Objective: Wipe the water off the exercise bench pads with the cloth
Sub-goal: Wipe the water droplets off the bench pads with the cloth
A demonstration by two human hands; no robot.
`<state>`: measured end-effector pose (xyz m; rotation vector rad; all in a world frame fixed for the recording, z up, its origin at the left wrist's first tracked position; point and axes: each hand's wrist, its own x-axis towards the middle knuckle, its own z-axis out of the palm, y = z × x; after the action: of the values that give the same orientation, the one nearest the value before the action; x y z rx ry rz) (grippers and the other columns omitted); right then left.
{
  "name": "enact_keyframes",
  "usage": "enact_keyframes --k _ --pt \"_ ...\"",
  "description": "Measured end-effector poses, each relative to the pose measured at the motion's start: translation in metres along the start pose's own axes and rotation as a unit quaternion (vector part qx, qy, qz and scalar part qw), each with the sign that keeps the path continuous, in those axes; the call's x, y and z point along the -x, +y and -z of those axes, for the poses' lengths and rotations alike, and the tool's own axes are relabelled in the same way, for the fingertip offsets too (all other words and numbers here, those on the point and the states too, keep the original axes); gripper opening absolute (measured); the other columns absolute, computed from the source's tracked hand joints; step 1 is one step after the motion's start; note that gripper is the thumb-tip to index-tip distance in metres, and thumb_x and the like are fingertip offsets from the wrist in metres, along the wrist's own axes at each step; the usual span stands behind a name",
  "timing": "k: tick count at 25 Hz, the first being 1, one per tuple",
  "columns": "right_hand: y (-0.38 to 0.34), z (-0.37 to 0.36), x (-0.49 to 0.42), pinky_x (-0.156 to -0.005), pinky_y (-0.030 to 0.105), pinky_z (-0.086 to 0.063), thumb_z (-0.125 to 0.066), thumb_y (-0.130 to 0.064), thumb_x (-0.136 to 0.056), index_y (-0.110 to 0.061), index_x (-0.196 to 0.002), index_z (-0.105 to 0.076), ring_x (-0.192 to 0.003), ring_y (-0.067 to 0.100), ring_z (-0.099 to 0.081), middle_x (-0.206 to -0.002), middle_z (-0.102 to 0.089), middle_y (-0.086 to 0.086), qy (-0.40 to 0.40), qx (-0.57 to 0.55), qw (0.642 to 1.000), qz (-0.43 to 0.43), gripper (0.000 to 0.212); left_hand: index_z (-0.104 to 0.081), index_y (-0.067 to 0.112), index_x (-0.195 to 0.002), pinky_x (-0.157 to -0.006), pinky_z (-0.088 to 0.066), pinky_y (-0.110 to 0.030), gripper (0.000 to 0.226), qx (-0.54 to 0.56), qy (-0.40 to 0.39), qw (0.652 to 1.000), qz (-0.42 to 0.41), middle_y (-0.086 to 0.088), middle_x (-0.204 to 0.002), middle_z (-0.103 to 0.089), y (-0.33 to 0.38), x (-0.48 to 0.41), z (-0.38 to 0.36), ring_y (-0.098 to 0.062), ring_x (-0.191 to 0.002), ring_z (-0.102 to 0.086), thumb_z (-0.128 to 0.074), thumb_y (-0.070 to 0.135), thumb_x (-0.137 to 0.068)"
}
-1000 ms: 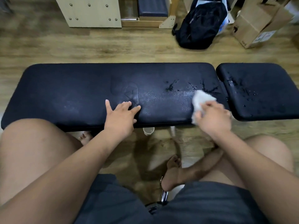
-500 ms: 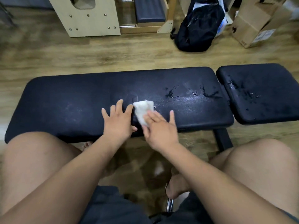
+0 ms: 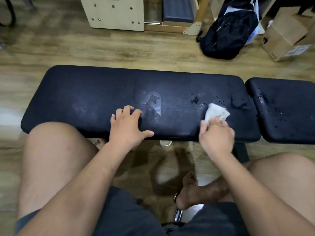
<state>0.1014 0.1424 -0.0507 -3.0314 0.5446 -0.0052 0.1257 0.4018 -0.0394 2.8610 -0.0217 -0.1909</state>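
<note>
A long black bench pad (image 3: pixel 85 99) lies across the view, with a shorter black pad (image 3: pixel 286 106) to its right. Water drops and small puddles (image 3: pixel 237 103) sit on the long pad's right end and on the short pad's left part (image 3: pixel 262 99). A white cloth (image 3: pixel 215 112) rests on the long pad just left of those puddles, pressed down by my right hand (image 3: pixel 216 137). My left hand (image 3: pixel 127 126) lies flat on the pad's near edge at the middle, fingers spread, holding nothing. A faint damp sheen shows around the embossed logo (image 3: pixel 150 99).
A black backpack (image 3: pixel 230 29) and a cardboard box (image 3: pixel 286 34) stand on the wooden floor behind the bench at right. A pale wooden unit (image 3: pixel 115 14) stands at the back centre. My bare knees and a foot (image 3: pixel 192 193) are below the bench's near edge.
My right hand slid the cloth from the right end to the pad's middle beside my left hand, then back right to the puddles. My left hand stayed in place.
</note>
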Motion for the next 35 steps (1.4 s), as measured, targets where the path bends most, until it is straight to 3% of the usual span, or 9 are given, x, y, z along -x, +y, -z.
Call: enact_keyframes --k 3,7,12,19,24,26,28,31,35 --pt "-0.076 -0.008 0.023 -0.101 0.044 -0.034 -0.023 -0.038 -0.093 -0.005 -0.117 -0.062 -0.125 0.029 -0.047 -0.127 -0.059 0.013 -0.012 -0.009 0.993 0.115 0.057 -0.043 0.033 -0.136 -0.118 -0.012 -0.056 0.082 -0.013 -0.029 0.999 -0.003 0.004 -0.138 -0.037 -0.006 0.002 0.0 -0.025 -0.131 -0.032 -0.073 0.065 -0.067" --pt "-0.162 -0.022 0.048 -0.119 0.043 -0.001 -0.03 -0.031 -0.101 -0.012 -0.145 -0.037 -0.146 0.021 -0.018 -0.155 -0.033 0.005 -0.109 -0.049 0.942 0.313 0.048 -0.02 0.024 -0.147 -0.113 -0.006 -0.068 0.081 -0.067 0.0 0.998 -0.009 -0.003 -0.14 -0.032 -0.019 0.008 -0.004 -0.027 -0.127 -0.04 -0.062 0.028 -0.078" --pt "-0.122 -0.013 0.017 -0.116 0.047 0.014 -0.037 -0.035 -0.1 -0.021 -0.141 -0.045 -0.145 0.009 -0.023 -0.154 -0.036 -0.008 -0.104 -0.02 0.926 0.363 0.045 -0.015 0.028 -0.15 -0.113 0.002 -0.066 0.108 -0.07 -0.02 0.997 -0.01 -0.004 -0.155 -0.015 -0.01 0.007 0.001 -0.027 -0.141 -0.017 -0.076 0.056 -0.065" --pt "0.013 0.013 -0.021 -0.117 0.048 -0.004 -0.051 -0.018 -0.088 -0.032 -0.124 -0.062 -0.143 0.013 -0.029 -0.146 -0.046 -0.014 -0.08 0.026 0.971 0.223 0.041 -0.015 0.024 -0.153 -0.111 0.007 -0.069 0.087 -0.185 -0.044 0.952 -0.24 -0.003 -0.161 -0.013 0.043 0.033 -0.03 -0.025 -0.149 -0.008 -0.055 0.06 -0.085" --pt "0.135 0.017 -0.036 -0.089 0.043 -0.042 -0.054 -0.018 -0.09 -0.022 -0.114 -0.067 -0.11 0.037 -0.054 -0.12 -0.067 0.011 -0.017 -0.02 0.999 -0.032 0.028 -0.005 0.028 -0.154 -0.116 0.002 -0.06 0.088 -0.196 -0.052 0.954 -0.222 -0.006 -0.163 -0.002 0.061 0.028 -0.04 -0.031 -0.149 0.0 -0.047 0.065 -0.087" --pt "0.138 0.018 -0.041 -0.088 0.045 -0.045 -0.049 -0.014 -0.088 -0.015 -0.109 -0.065 -0.104 0.041 -0.052 -0.108 -0.066 0.019 -0.004 -0.061 0.99 -0.124 0.026 -0.014 0.028 -0.153 -0.117 -0.002 -0.06 0.085 -0.203 -0.054 0.95 -0.23 -0.008 -0.162 -0.012 0.063 0.023 -0.039 -0.035 -0.147 -0.011 -0.045 0.067 -0.084" --pt "0.103 0.014 -0.038 -0.09 0.045 -0.041 -0.049 -0.015 -0.085 -0.012 -0.107 -0.066 -0.107 0.04 -0.049 -0.107 -0.064 0.02 0.02 -0.062 0.984 -0.163 0.027 -0.037 0.026 -0.145 -0.114 -0.019 -0.057 0.076 -0.183 -0.012 0.951 -0.247 -0.007 -0.147 -0.042 0.067 0.012 -0.037 -0.034 -0.132 -0.039 -0.042 0.067 -0.081" --pt "0.003 0.001 -0.024 -0.09 0.041 -0.034 -0.045 -0.029 -0.09 -0.017 -0.104 -0.066 -0.109 0.031 -0.051 -0.108 -0.066 0.01 0.022 -0.057 0.998 -0.026 0.028 -0.05 0.026 -0.131 -0.099 -0.038 -0.043 0.062 -0.164 0.013 0.954 -0.25 0.0 -0.122 -0.06 0.068 -0.015 -0.02 -0.026 -0.109 -0.054 -0.046 0.064 -0.082" --pt "-0.044 -0.007 -0.037 -0.101 0.039 -0.032 -0.046 -0.035 -0.094 -0.026 -0.113 -0.069 -0.125 0.019 -0.047 -0.133 -0.06 -0.007 -0.029 -0.112 0.971 0.209 0.031 -0.047 0.026 -0.128 -0.099 -0.036 -0.046 0.084 -0.217 -0.021 0.966 -0.14 -0.001 -0.133 -0.05 0.062 -0.042 -0.008 -0.028 -0.119 -0.047 -0.045 0.085 -0.069"
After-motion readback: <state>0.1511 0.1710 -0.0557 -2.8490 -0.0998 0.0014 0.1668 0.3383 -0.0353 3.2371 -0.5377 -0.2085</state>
